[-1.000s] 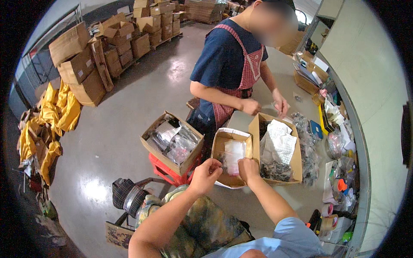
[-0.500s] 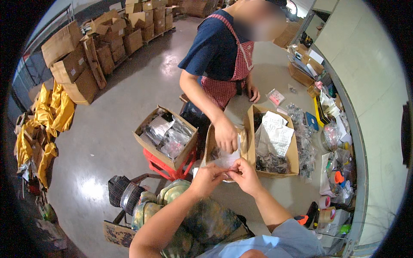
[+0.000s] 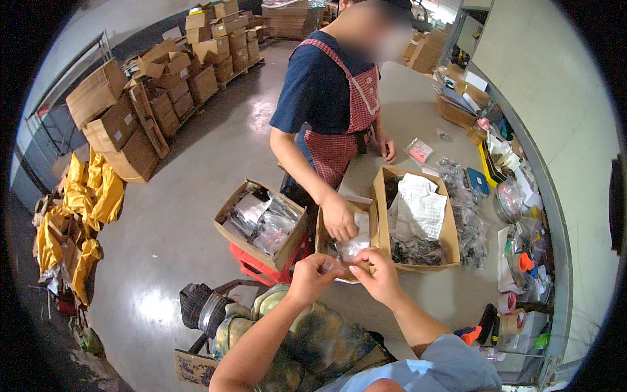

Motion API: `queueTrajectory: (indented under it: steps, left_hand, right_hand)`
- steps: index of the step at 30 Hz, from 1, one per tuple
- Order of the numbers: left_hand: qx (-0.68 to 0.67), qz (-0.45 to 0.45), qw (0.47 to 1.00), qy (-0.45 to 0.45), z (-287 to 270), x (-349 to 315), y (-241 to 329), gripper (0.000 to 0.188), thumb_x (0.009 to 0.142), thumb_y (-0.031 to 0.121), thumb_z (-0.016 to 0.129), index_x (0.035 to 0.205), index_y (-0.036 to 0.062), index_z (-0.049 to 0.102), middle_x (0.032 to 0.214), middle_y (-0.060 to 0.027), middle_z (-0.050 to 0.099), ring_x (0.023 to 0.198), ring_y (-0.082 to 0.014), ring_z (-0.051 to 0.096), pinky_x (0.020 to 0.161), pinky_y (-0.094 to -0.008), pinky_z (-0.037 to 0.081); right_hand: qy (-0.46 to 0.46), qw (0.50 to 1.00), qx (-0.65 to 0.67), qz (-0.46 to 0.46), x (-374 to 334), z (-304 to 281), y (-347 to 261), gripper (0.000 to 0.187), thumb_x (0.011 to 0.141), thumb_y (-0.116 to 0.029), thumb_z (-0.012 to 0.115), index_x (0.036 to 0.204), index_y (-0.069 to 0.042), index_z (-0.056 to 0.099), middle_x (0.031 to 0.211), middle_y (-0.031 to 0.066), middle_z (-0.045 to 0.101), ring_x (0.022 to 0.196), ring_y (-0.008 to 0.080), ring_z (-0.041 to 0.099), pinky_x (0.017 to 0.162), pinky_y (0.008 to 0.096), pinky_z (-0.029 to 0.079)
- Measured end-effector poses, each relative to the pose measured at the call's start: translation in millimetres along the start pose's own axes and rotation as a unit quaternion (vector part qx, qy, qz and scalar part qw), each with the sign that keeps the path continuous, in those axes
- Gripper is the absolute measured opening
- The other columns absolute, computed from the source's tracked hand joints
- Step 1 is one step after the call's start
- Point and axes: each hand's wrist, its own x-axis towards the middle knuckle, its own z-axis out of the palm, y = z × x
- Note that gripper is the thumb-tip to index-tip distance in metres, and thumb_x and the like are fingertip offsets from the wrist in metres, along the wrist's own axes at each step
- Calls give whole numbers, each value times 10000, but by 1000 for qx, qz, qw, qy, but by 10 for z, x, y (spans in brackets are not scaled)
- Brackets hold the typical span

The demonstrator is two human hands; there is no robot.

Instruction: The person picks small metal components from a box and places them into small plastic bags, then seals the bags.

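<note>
My left hand point(image 3: 311, 277) is closed in a pinch, with what looks like a small piece of clear plastic point(image 3: 330, 266) at its fingertips. Just to its right, my right hand point(image 3: 380, 277) has thumb and finger pressed together; anything between them is too small to make out. Both hands are over the near end of a narrow cardboard box point(image 3: 320, 228). In that box lies a clear plastic bag point(image 3: 356, 244), beyond my fingertips. A co-worker's hand point(image 3: 341, 219) reaches down into the box beside the bag.
A wider carton point(image 3: 453, 238) of dark packed items with white paper on top stands on the grey table point(image 3: 418, 307). Another filled carton point(image 3: 287, 251) sits on a red stool point(image 3: 253, 266). Plastic bags and tape rolls point(image 3: 512, 320) line the right wall. The co-worker point(image 3: 320, 85) stands opposite.
My hands have come apart, from fingertips touching to a small gap. The co-worker's hand stays at the box. The whole view has shifted slightly.
</note>
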Motion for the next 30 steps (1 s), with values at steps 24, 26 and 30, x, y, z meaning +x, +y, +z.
queueTrajectory:
  steps: [24,26,30]
  left_hand:
    - [241,147,959,-23,247,-102,-155,455,678,141,715,1080,47,523,999,-151,593,965,-345,560,829,-426,461]
    - [207,113,971,-28,256,-99,-237,447,678,130,740,1054,44,515,826,-119,628,807,-312,620,739,-392,503]
    - [134,25,990,-47,201,-105,-83,547,682,135,769,1130,45,469,807,-103,635,699,-237,648,633,-329,526]
  right_hand:
    - [-318,938,-97,-95,11,-129,-28,186,794,-210,647,919,-79,690,1117,131,589,991,295,547,914,406,404]
    - [-185,977,28,103,51,-305,157,191,824,-159,620,948,-23,669,902,152,665,809,270,643,745,354,502]
    - [-94,907,-330,245,331,-762,1019,262,806,-260,612,946,-43,654,892,172,663,837,351,631,734,464,495]
